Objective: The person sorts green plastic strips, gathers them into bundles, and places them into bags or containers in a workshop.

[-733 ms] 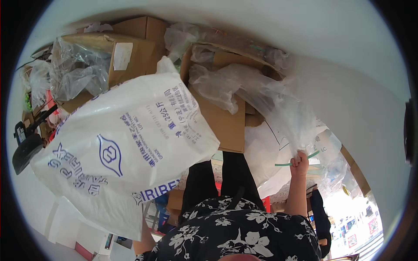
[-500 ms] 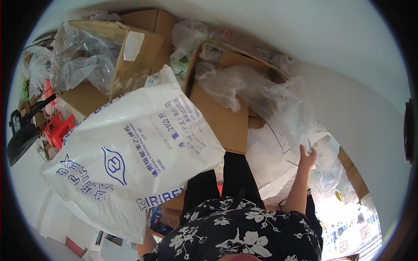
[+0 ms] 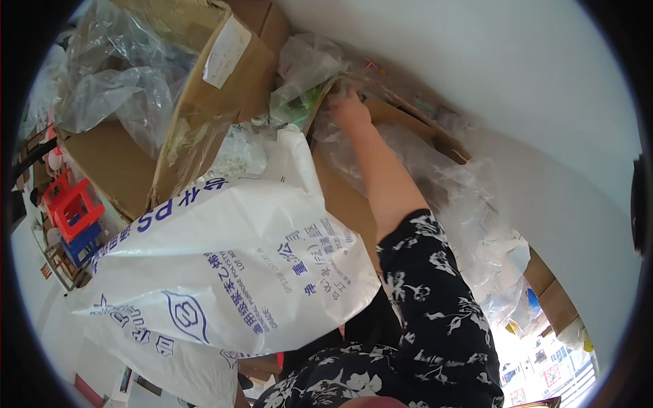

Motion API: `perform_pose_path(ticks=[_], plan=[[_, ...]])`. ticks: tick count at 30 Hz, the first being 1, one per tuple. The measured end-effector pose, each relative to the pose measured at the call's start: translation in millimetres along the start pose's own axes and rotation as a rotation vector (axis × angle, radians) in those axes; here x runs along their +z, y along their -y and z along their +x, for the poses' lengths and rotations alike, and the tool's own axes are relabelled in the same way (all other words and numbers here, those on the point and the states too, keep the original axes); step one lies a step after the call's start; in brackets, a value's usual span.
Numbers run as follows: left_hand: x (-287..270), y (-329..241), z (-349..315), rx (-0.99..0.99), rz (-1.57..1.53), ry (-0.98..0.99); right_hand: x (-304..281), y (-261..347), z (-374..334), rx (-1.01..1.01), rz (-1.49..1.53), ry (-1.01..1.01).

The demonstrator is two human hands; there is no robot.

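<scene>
Clock directions are taken with 12 o'clock at the top of the head view. The bare right hand (image 3: 350, 112) is at the far left corner of the open, brown rectangular cardboard carton (image 3: 343, 183), its arm reaching in from 5 o'clock. Its fingers are bent at the carton rim, where crumpled plastic film meets the cardboard; whether they are closed on film or rim cannot be determined. The clear, crumpled plastic-film liner (image 3: 476, 211) is in and over this carton; its main mass lies at 4 o'clock from the right hand, with its long axis running roughly from 10 to 4 o'clock. The right hand is the nearer one to the liner. The large white plastic sack with blue print (image 3: 224, 272) lies at 7 o'clock from the right hand, clear of it, its long axis roughly from 8 to 2 o'clock. The left hand is hidden behind the sack, so its grip cannot be confirmed; a strip of left forearm (image 3: 242, 399) shows at the sack's lower edge. A translucent plastic bag with green contents (image 3: 299, 105) is near the right hand at 9 o'clock.
</scene>
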State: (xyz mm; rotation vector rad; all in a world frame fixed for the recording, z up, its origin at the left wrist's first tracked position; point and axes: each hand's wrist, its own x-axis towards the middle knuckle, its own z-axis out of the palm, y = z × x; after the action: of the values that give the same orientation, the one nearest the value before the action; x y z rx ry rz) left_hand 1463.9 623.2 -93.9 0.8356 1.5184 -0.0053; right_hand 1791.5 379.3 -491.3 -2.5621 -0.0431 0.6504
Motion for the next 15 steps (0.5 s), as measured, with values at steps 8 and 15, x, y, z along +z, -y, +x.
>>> perform_pose_path(ticks=[8,15], plan=[[-14.7,1.6,4.9,-0.101,-0.057,-0.078,-3.8,-41.2,-7.2,0.670,1.101,-0.231],[-27.3,-9.9,-7.2,-0.104,-0.082,-0.028,-87.5,-23.0,-140.6,0.758,1.565,-0.248]])
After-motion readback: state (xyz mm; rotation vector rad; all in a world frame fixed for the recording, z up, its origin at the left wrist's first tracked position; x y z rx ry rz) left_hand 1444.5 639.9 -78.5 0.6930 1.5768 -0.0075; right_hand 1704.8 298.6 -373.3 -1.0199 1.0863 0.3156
